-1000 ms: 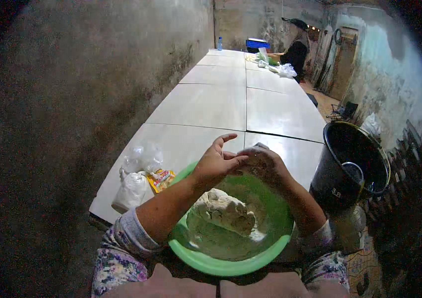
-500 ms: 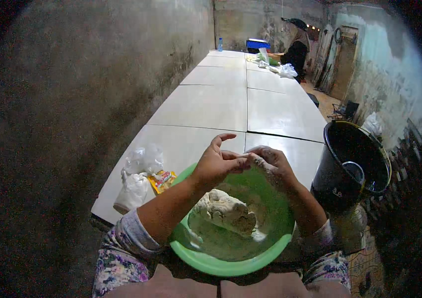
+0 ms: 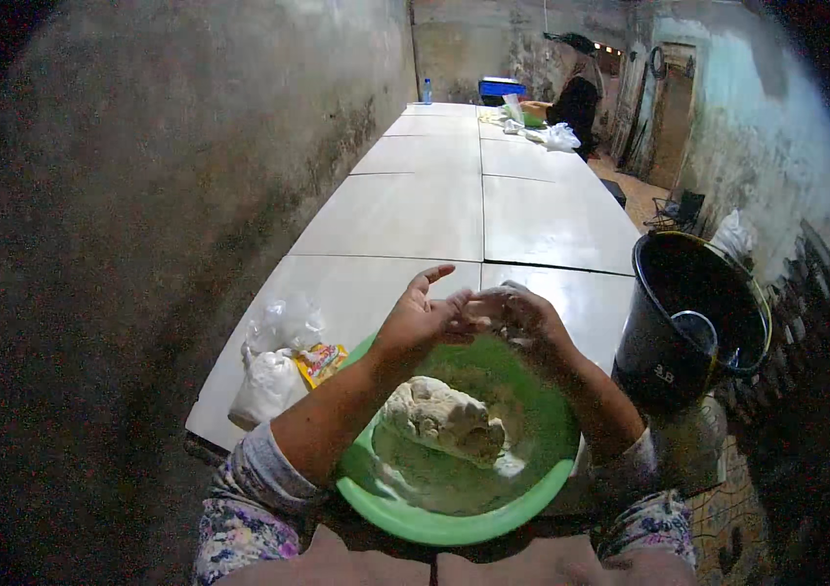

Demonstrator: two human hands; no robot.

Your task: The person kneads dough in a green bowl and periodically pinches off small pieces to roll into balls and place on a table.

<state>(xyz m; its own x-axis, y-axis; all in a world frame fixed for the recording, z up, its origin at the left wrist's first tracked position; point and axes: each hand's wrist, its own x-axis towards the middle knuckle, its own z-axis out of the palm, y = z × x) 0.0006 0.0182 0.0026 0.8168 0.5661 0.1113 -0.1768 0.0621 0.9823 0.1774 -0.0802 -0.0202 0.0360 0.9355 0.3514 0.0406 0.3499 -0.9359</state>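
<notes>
The left hand (image 3: 420, 320) and right hand (image 3: 534, 327) have shifted their meeting fingers since earlier; whether either grip holds something, one cannot tell. The dough (image 3: 439, 415) remains in the green bowl (image 3: 459, 530), its long axis running from far left to near right.

Worktop (image 3: 400, 210) is long and white. Near left: white bag (image 3: 267, 385), crumpled clear bag (image 3: 286, 323), yellow packet (image 3: 320, 362), all bunched up. Far left: blue bottle (image 3: 426, 92); far right: white plastic bags (image 3: 560, 138). Green basin (image 3: 454, 530) at the near end, can't tell what's under it.
</notes>
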